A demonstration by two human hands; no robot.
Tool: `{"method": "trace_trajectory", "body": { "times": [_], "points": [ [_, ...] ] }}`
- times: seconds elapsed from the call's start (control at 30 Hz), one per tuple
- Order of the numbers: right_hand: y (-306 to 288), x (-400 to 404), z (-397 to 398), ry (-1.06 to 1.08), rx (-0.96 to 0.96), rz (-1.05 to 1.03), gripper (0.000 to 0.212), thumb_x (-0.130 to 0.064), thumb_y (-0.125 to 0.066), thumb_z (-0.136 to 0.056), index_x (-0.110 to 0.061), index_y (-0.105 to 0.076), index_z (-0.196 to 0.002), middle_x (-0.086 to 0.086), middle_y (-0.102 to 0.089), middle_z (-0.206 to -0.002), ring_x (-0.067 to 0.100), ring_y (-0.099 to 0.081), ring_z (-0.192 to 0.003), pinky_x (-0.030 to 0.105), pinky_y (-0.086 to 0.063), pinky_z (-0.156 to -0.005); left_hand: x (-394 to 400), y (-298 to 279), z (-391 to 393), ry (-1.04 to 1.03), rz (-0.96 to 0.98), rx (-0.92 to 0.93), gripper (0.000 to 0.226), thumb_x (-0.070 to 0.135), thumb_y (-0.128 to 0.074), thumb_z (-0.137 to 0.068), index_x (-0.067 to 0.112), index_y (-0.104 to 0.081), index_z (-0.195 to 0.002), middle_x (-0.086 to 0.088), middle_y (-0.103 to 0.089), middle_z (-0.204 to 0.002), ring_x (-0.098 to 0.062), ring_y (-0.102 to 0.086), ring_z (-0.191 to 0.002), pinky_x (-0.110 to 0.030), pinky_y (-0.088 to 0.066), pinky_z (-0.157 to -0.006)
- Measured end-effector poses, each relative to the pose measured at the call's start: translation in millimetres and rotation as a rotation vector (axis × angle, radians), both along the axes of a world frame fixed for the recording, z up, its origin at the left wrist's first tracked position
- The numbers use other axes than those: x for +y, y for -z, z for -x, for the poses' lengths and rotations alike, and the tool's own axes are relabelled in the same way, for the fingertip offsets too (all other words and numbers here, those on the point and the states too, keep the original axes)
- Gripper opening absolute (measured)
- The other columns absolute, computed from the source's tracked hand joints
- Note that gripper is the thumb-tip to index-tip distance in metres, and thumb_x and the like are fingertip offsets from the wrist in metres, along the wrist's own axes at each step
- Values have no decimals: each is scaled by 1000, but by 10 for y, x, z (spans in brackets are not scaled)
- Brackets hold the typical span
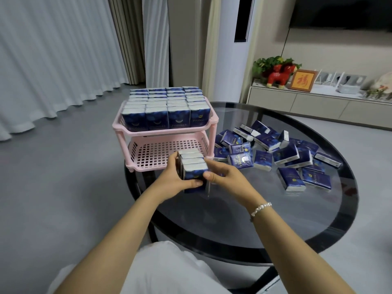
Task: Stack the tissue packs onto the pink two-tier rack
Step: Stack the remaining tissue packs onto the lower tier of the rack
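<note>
Hand-held pack row (192, 164) lengthwise toward rack (135, 132)

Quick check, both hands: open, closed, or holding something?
Left hand: holding the row of tissue packs, fingers curled round its left side.
Right hand: holding the same row from the right.

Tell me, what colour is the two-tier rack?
Pink, seen best in the head view: the rack.

My packs (192, 166) look glossy film-wrapped; the rack (135, 132) is matt pink plastic, the table (265, 209) shiny dark glass.
</note>
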State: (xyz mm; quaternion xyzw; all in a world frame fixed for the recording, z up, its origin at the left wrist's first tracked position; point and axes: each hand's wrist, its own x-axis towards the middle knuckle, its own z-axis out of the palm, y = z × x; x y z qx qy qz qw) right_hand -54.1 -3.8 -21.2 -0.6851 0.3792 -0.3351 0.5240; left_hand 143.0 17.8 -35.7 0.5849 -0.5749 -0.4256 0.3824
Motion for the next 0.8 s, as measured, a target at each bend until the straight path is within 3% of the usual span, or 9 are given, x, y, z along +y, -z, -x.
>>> {"method": "trace_trajectory", "body": {
  "times": [0.13, 0.2, 0.27, 0.33, 0.4, 0.5, 0.6, 0.67, 0.8],
  "points": [
    [175, -221, -211, 464, -10, 57, 33, -32, -67, -85, -22, -63, -115, -5, -69, -105, 13, -64, -98, 32, -57, -80, -276, -19, -204, -113, -16, -74, 119, 52, -86, -45, 33, -17, -140, 5, -47, -141, -16, -49, -125, -39, -38, -110],
    [273, -318, -301, 637, 126, 159, 30, -34, -65, -85, -24, -63, -114, -5, -68, -100, 16, -61, -96, 41, -54, -84, -441, -20, -256, -132, -11, -108, 112, 44, -87, -56, 27, -17, -141, 2, -45, -142, -20, -48, -127, -38, -36, -110],
    [353, -416, -363, 724, 281, 241, 35, -34, -62, -87, -25, -60, -121, -3, -66, -109, 20, -54, -106, 42, -45, -95, -615, -7, -272, -152, -10, -150, 106, 37, -85, -64, 20, -16, -143, -1, -39, -145, -21, -42, -131, -34, -33, -110],
    [382, -527, -406, 759, 417, 292, 41, -34, -57, -90, -24, -53, -130, -2, -62, -121, 23, -45, -113, 36, -32, -99, -811, 13, -273, -158, -21, -176, 105, 40, -85, -63, 17, -23, -143, -1, -40, -144, -20, -42, -131, -34, -32, -112],
    [397, -629, -451, 749, 487, 323, 41, -34, -54, -92, -27, -50, -132, -3, -60, -123, 25, -42, -111, 34, -26, -92, -983, 38, -244, -100, -26, -185, 104, 50, -86, -53, 19, -38, -139, 2, -52, -137, -17, -51, -124, -37, -38, -110],
    [464, -743, -483, 700, 526, 312, 26, -34, -53, -91, -24, -61, -113, -2, -64, -111, 26, -46, -102, 34, -28, -83, -1207, 115, -209, -45, -41, -210, 102, 56, -84, -49, 21, -45, -138, 6, -57, -131, -13, -54, -118, -28, -40, -103],
    [491, -773, -466, 703, 536, 289, 20, -37, -53, -91, -22, -62, -102, -2, -66, -103, 26, -55, -95, 35, -34, -78, -1429, 235, -208, -36, -59, -248, 121, 73, -79, -36, 25, -42, -140, 7, -54, -136, -13, -52, -121, -31, -41, -105],
    [489, -774, -461, 710, 531, 294, 20, -37, -52, -91, -23, -61, -102, -3, -66, -102, 25, -58, -93, 36, -36, -79, -1543, 303, -221, -37, -57, -192, 118, 67, -84, -36, 23, -43, -137, 4, -57, -132, -15, -55, -119, -36, -44, -104],
    [498, -743, -469, 723, 503, 298, 21, -35, -51, -93, -26, -60, -109, -5, -66, -105, 22, -60, -91, 34, -35, -83, -1600, 266, -155, -76, -29, -202, 93, 41, -87, -58, 19, -40, -135, 0, -56, -131, -18, -54, -119, -41, -43, -105]
  ]
}}
